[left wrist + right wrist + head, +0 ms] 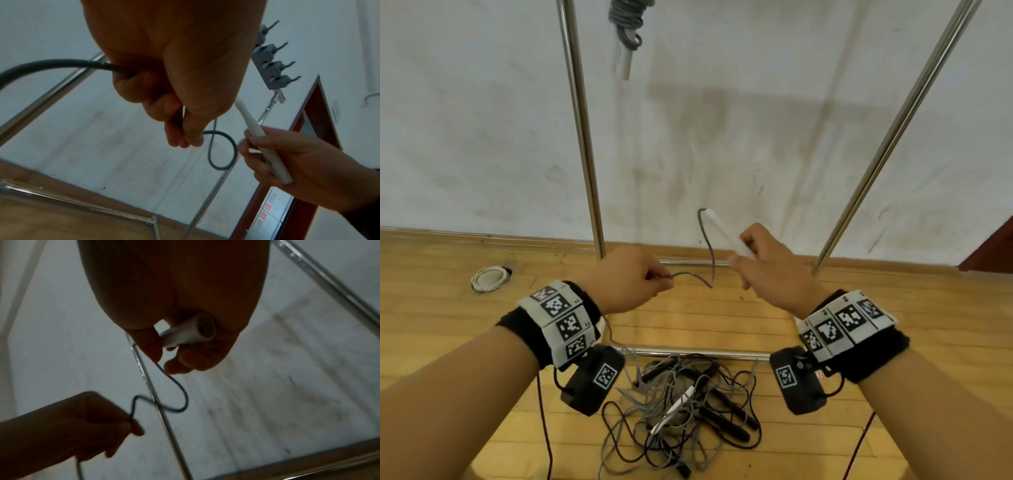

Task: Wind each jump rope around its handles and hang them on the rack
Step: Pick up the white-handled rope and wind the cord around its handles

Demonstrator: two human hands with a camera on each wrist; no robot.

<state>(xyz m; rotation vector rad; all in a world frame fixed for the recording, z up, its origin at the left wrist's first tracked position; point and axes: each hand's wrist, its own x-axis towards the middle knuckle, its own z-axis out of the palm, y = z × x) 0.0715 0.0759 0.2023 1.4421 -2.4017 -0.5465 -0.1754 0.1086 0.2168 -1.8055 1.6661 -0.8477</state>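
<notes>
Jump rope [707, 255], grey cord w/ a white handle [729, 236], is up in front of the person betw. both hands, above the floor and near the rack's lower bar. Right hand [774, 270] grips the white handle, fingers curled round its lower half, tip pointing up and far-left; cord leaves that tip, drops in a loop and runs left to the left hand [626, 281], which pinches it betw. thumb and curled fingers. Looks light; the cord is thin and limp but holds kinks (wavy in the right wrist view), so it prob. springs back unless kept taut while winding. Handle is smooth, rigid plastic, poss. slippery; best held mid-shaft as now, w/ the cord taken close to the handle tip so each turn lies tight. The 2nd handle of this rope isn't clearly in hand; prob. the white one [674, 407] down in the pile. That pile [688, 404] lies on the wood floor [928, 342] near the person, just on the near side of the rack's base bar [688, 353]: grey and black cords tangled w/ black handles [726, 411], so the trailing cord could snag there when pulled. Rack uprights [582, 137] stand left and right of the hands, close enough to catch a swinging loop. One wound grey rope [626, 20] already hangs at top, far-left. A white coiled thing [489, 278] sits on the floor far-left, clear of the work.
</notes>
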